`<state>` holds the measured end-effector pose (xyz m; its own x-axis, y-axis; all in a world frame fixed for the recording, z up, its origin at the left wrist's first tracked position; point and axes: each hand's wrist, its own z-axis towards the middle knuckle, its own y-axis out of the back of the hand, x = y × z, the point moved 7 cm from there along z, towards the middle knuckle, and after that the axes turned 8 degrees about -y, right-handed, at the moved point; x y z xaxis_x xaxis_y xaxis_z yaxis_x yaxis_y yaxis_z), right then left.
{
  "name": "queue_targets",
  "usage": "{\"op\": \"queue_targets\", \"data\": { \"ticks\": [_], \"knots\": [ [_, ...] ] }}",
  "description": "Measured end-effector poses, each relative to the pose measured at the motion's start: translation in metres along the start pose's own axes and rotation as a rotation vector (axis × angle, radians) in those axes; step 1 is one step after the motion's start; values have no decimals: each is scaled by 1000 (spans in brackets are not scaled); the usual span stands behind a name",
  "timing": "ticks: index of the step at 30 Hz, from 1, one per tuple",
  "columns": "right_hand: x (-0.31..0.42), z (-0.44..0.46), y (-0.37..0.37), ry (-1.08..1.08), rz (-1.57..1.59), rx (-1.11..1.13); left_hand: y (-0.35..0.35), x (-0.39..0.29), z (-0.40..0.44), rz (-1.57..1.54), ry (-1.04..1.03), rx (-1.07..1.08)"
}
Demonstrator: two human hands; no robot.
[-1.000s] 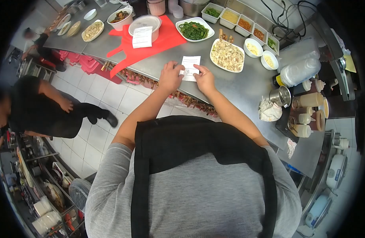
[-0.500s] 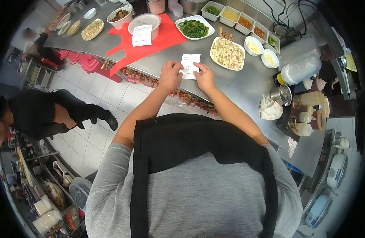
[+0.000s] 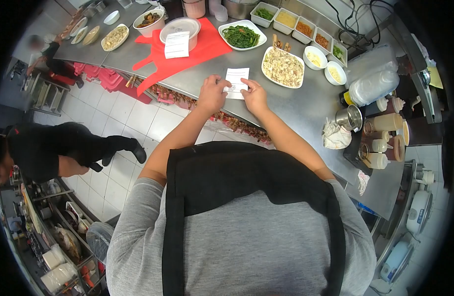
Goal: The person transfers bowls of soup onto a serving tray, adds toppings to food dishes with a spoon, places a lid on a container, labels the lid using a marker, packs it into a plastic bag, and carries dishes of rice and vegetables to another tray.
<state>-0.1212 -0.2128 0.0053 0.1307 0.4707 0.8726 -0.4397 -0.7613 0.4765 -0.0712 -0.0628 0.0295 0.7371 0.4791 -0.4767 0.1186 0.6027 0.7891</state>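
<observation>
A white printed receipt is held between my two hands at the counter's front edge. My left hand has its fingers curled on the receipt's left edge. On the opposite edge, the thumb and fingers of my right hand grip the paper. Just right of it stands a white dish of pale chopped food with wooden clothespins at its back. Up and left, a lidded round tub carries another printed slip and rests on a flat red plastic bag.
A plate of cooked greens, small tubs of toppings and two white bowls line the back. Squeeze bottles and a metal pot stand at right. A co-worker in black is on the left floor.
The co-worker at left has shifted posture, with the body lower and legs changed in position. My hands and the receipt have barely moved.
</observation>
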Motion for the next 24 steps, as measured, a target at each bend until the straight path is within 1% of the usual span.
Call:
{"op": "queue_targets", "data": {
  "ticks": [1, 4, 7, 9, 10, 11, 12, 13, 14, 15, 17, 19, 21, 22, 24],
  "knots": [
    [0, 0, 0, -6, 1, 2, 1, -1, 1, 4, -2, 9],
    [5, -1, 2, 44, -24, -8, 14, -8, 8, 231, 84, 206],
    [11, -1, 5, -7, -112, 41, 46, 1, 3, 606, 65, 98],
    [43, 0, 20, 241, -150, -23, 63, 9, -19, 530, 54, -44],
    [65, 4, 36, 379, -180, -79, 72, 9, -36, 468, -38, -196],
    [96, 8, 57, 473, -188, -55, 75, 15, -52, 410, -26, -251],
    [135, 12, 86, 571, -208, -39, 73, 22, -76, 372, -67, -319],
    [171, 19, 120, 711, -215, -80, 81, 18, -95, 345, -126, -433],
    [207, 25, 153, 855, -231, -114, 86, 15, -118, 242, -16, -340],
    [242, 32, 193, 974, -260, -209, 63, 41, -158, 323, 84, -295],
    [306, 40, 273, 1091, -353, -509, 26, 77, -226, 357, 176, -133],
    [353, 62, 353, 1060, -134, -632, 1, 95, -261, 357, 270, -54],
    [388, 82, 424, 1011, 27, -769, -12, 102, -269, 355, 329, -34],
    [401, 97, 453, 975, 164, -728, -12, 104, -269, 355, 353, -40],
    [413, 122, 495, 781, 186, -788, -12, 111, -271, 359, 384, -58]
  ]
}}
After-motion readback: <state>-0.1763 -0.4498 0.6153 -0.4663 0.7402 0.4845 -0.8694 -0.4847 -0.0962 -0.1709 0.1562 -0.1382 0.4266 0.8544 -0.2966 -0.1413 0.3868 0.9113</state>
